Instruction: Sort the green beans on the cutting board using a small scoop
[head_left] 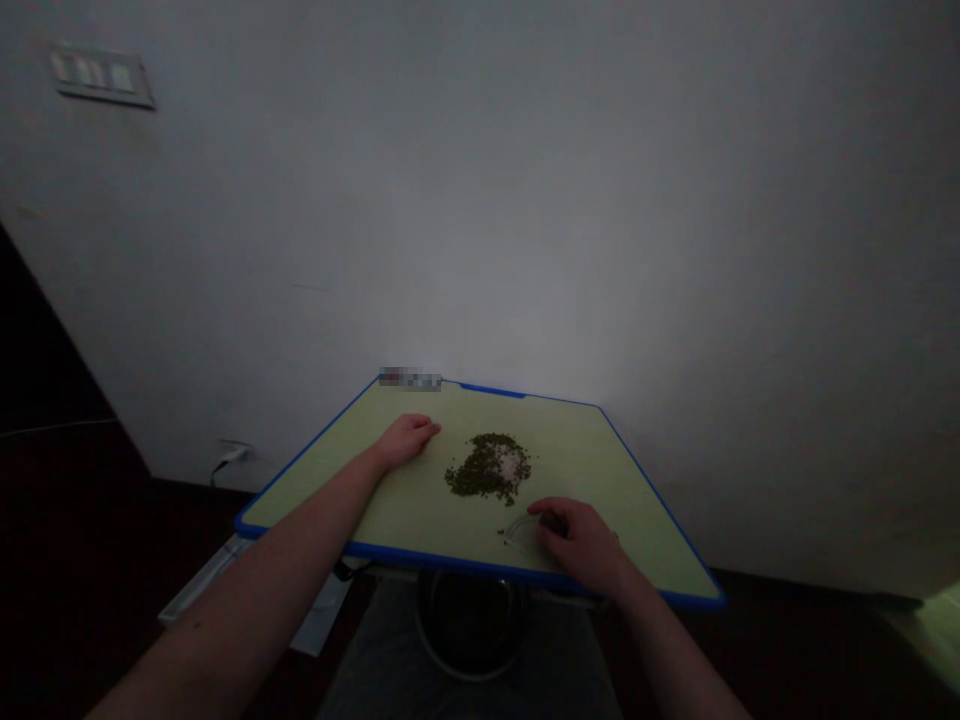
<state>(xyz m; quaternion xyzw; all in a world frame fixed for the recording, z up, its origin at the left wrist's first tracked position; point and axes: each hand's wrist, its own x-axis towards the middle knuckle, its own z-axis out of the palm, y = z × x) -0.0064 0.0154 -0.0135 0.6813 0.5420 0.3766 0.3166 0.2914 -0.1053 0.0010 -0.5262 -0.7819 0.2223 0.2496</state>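
Observation:
A loose pile of small green grains or seeds (480,470) lies on a pale yellow board (360,425) with a blue rim. On the pile's right side is a pale, pinkish patch (511,463), too blurred to name. My left hand (407,440) rests on the board left of the pile, fingers curled in; whatever they may hold is hidden. Near the front edge, my right hand (581,535) has its fingers bent around the right end of a clear half-round piece (521,535) that looks like a protractor. A few stray grains lie beside that piece.
Below the board's front edge, a dark round bowl (471,625) with a light rim sits on my lap. A plain wall (525,200) stands right behind the board. White flat pieces (322,615) are under its left side, and a plugged-in socket (234,452) is low on the wall.

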